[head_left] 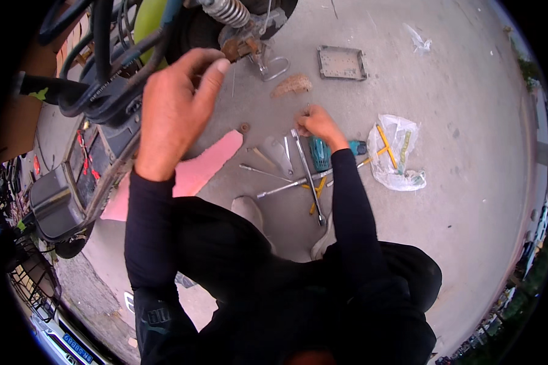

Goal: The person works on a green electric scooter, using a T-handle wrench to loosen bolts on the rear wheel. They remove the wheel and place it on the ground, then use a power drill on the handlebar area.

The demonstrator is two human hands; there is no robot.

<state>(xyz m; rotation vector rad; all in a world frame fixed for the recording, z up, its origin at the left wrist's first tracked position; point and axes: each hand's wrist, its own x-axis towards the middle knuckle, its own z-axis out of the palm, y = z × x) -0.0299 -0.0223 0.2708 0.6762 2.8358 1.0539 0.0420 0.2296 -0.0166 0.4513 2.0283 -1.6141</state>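
Hands-on work at the wheel end of the vehicle, by the look of it: here's the left hand (178, 109), raised, elbow bent, close by the rusty bracket (242, 47) next to the coil spring (228, 11) at the top of the view. Thumb and fingers curl toward each other, fairly narrow; I cannot tell whether they pinch something small or touch the metal. And over on the right, the right hand (321, 126) is stretched forward, wrist bent inward, fingers bunched near the upper end of the long wrench (309, 177), with the teal drill (320, 153) beside the wrist. Anything in those fingertips? Too small to tell. Next, I'd judge, calls for a careful fingertip grip on the right, clear of that wrench, and a steady left wrist beside the bracket.
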